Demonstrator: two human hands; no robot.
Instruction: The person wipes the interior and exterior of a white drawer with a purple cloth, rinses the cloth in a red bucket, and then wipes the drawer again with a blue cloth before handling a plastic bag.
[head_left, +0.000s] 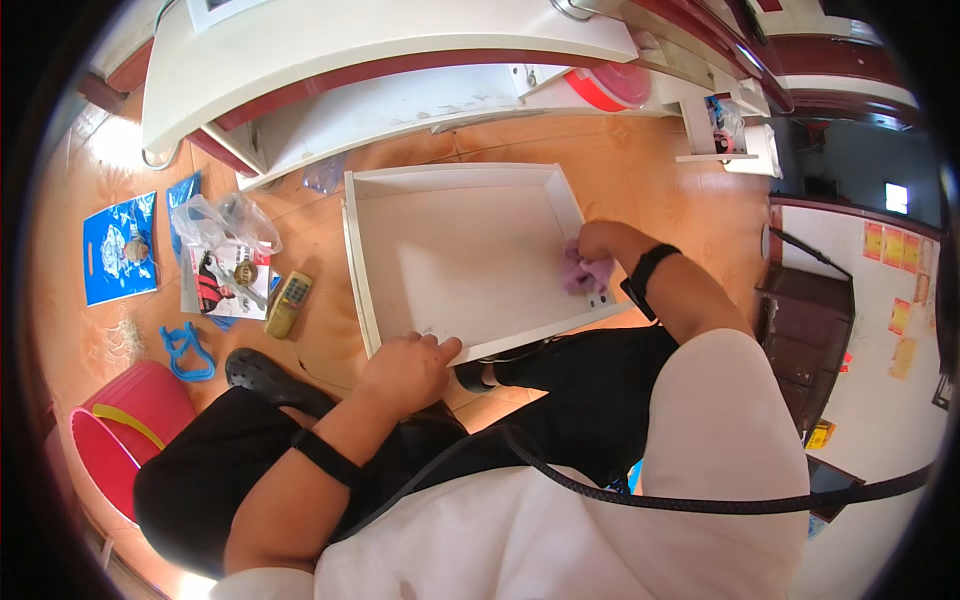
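Note:
A white drawer (457, 247), pulled free of its cabinet, rests tilted on or near the tiled floor in front of me, with nothing lying inside it. My left hand (409, 371) grips the near edge of the drawer towards its left corner, fingers over the rim. At the right side, my right hand (589, 244) holds a crumpled purple cloth (587, 274) against the drawer's right wall, close to the near right corner. Part of the right hand is hidden by its own wrist and the cloth.
Beyond the drawer stands a white cabinet (390, 49) with a red round container (615, 86) on its lower shelf. Left on the floor lie a remote control (289, 304), a blue bag (120, 251), plastic bags (225, 219) and a blue plastic frame (186, 352). A pink bucket (146, 401) lies on its side.

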